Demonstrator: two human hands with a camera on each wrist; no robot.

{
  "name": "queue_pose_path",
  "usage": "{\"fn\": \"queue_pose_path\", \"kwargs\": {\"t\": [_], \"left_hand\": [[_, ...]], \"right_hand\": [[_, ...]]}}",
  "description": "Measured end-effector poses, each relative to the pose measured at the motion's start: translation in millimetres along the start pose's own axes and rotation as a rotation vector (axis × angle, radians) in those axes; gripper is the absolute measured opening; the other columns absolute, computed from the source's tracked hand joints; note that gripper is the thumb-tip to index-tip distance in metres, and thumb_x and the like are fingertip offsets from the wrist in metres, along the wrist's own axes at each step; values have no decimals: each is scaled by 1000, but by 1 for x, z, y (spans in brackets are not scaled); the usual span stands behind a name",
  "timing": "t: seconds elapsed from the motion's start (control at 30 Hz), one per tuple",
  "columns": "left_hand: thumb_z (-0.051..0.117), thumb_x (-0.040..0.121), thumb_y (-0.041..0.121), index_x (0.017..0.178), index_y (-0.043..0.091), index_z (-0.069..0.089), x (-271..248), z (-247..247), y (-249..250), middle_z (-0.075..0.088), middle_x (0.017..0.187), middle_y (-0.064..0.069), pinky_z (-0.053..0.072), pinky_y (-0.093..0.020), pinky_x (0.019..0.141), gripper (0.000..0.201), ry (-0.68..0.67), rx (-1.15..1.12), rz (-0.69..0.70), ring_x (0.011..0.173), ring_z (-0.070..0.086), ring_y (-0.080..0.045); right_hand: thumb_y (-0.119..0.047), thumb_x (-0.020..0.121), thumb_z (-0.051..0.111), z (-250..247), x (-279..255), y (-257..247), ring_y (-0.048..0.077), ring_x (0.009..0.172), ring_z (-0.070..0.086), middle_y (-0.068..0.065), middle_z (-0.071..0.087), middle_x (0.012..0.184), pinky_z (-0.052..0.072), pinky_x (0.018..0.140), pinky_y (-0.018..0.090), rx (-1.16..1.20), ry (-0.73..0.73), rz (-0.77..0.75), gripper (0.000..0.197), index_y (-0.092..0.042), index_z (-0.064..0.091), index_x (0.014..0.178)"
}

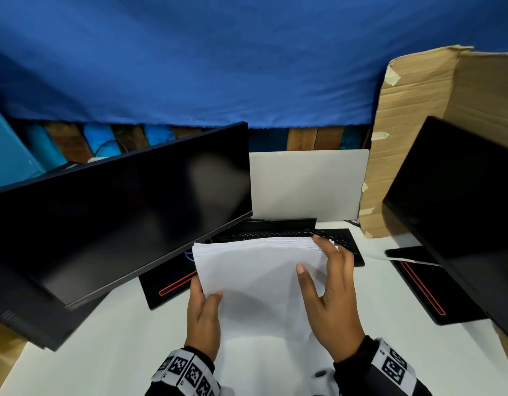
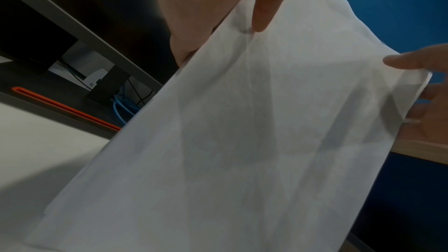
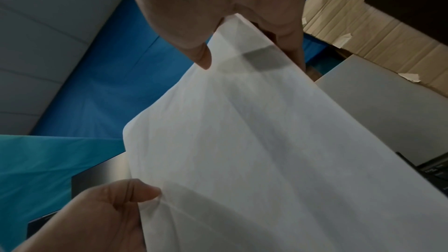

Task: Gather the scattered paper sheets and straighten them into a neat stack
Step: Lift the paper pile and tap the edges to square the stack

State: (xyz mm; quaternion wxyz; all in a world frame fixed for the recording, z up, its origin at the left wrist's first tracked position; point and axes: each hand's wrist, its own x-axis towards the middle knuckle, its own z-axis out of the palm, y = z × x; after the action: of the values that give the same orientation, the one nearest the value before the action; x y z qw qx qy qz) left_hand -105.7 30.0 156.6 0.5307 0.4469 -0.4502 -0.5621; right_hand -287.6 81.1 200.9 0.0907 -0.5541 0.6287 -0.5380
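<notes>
A bundle of white paper sheets (image 1: 258,281) stands tilted on its lower edge on the white table (image 1: 104,352), in front of the keyboard. My left hand (image 1: 204,318) grips the bundle's left edge, thumb on the front face. My right hand (image 1: 332,295) pinches the right edge near the top corner, thumb in front and fingers behind. The sheets' top edges look slightly fanned at that corner. The left wrist view shows the paper (image 2: 266,141) below my left hand (image 2: 206,7). In the right wrist view, my right hand (image 3: 218,7) holds the paper (image 3: 242,160).
A dark monitor (image 1: 118,224) leans close on the left, and another monitor (image 1: 461,210) stands at the right. A black keyboard (image 1: 341,238) lies behind the paper. Cardboard (image 1: 412,138) and a white board (image 1: 307,184) stand at the back.
</notes>
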Motion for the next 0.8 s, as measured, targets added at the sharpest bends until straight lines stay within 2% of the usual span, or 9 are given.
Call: {"fn": "queue_pose_path", "kwargs": {"t": [0.07, 0.23, 0.33, 0.43, 0.5, 0.57, 0.63, 0.73, 0.8], "left_hand": [[34, 89, -7, 102, 39, 55, -1, 0, 1, 72, 84, 22, 51, -10, 63, 52, 2, -6, -2, 75, 65, 6], [36, 89, -7, 105, 38, 55, -4, 0, 1, 72, 87, 20, 48, -24, 72, 52, 16, 1, 0, 79, 66, 4], [37, 89, -7, 105, 39, 55, -5, 1, 1, 72, 89, 20, 48, -23, 73, 53, 25, 0, 6, 80, 66, 4], [37, 89, -7, 109, 38, 56, -6, 0, 1, 72, 91, 18, 47, -27, 76, 53, 35, -13, 8, 82, 66, 3], [36, 89, -6, 114, 36, 55, -7, 0, 0, 72, 94, 17, 47, -28, 77, 52, 37, -18, 4, 85, 66, 1], [35, 89, -6, 116, 34, 54, -8, 0, 0, 71, 95, 17, 47, -25, 75, 52, 32, -18, 3, 85, 66, 2], [35, 89, -6, 115, 33, 55, -9, 0, 0, 71, 93, 18, 50, -21, 72, 51, 34, -14, 8, 84, 65, 3], [35, 89, -5, 113, 34, 56, -9, -1, 1, 72, 93, 17, 48, -23, 74, 51, 35, -20, 7, 84, 65, 3], [34, 89, -5, 112, 34, 57, -10, -1, 0, 72, 94, 17, 47, -23, 75, 50, 34, -17, 9, 86, 65, 3]], "right_hand": [[-25, 91, 55, -2, -1, 0, -17, 123, 33, -6, 38, 133, 23, 97, -6, 15, 26, -9, 48, -39, 34, 132], [-31, 89, 53, -4, -2, 1, -15, 124, 34, -5, 38, 131, 24, 96, -6, 2, -9, -2, 43, -48, 37, 124], [-31, 88, 55, -4, -2, 2, -8, 129, 36, -8, 41, 135, 29, 102, 2, 70, 11, 25, 47, -41, 36, 130], [-31, 88, 59, -3, -4, 3, -7, 135, 31, -34, 36, 136, 29, 111, 16, 265, 75, 118, 68, -28, 22, 144], [-37, 88, 58, -1, -6, 6, -9, 136, 29, -43, 33, 135, 27, 115, 21, 296, 66, 140, 72, -28, 18, 147], [-45, 85, 55, 0, -7, 9, -3, 139, 28, -29, 32, 146, 28, 118, 33, 292, 30, 155, 70, -32, 20, 146], [-47, 83, 53, 1, -8, 11, 4, 139, 34, -16, 37, 148, 31, 116, 41, 310, 23, 169, 71, -31, 23, 145], [-45, 82, 54, 2, -9, 8, 7, 131, 45, -10, 49, 139, 37, 110, 40, 338, 2, 174, 69, -26, 28, 143], [-45, 82, 54, 3, -10, 10, 8, 131, 46, -10, 49, 139, 37, 110, 39, 347, 14, 177, 69, -26, 28, 143]]}}
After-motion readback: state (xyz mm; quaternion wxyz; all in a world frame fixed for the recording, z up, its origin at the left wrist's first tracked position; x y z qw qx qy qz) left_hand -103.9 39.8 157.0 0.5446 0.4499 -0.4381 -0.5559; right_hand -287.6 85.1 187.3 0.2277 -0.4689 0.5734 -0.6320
